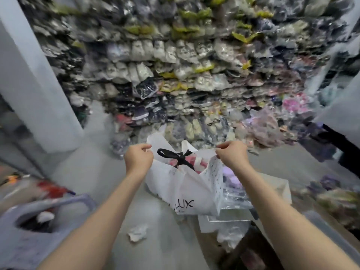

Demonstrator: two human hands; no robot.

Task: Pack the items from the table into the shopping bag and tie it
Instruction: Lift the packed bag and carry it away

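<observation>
Most of the packing looks done to me, but I wouldn't call it finished. The bag (181,190) is white with dark lettering low on its front. It's held up between both hands, and its bottom sits on a heap of clear packets (233,197) off to the right.

The left hand (138,158) pinches the left edge of the bag's mouth with thumb and curled fingers. The right hand (231,154) does the same on the right edge. Together they pull the top wide and taut.

Something pink (202,164) is inside, so at least one item has gone in. A black bow (178,156) sits right at the mouth. I can't tell whether that's the bag's own ribbon tied across the opening or just part of something packed inside.

If it's the bag's tie, the job is nearly over and this is a last tug to straighten the top. If not, the tying hasn't been done yet.

A purple thing (230,175) shows just beside the bag on the right, touching or nearly so. It's too blurry to say whether it's meant to go in too, and the same goes for the packets under the bag.
</observation>
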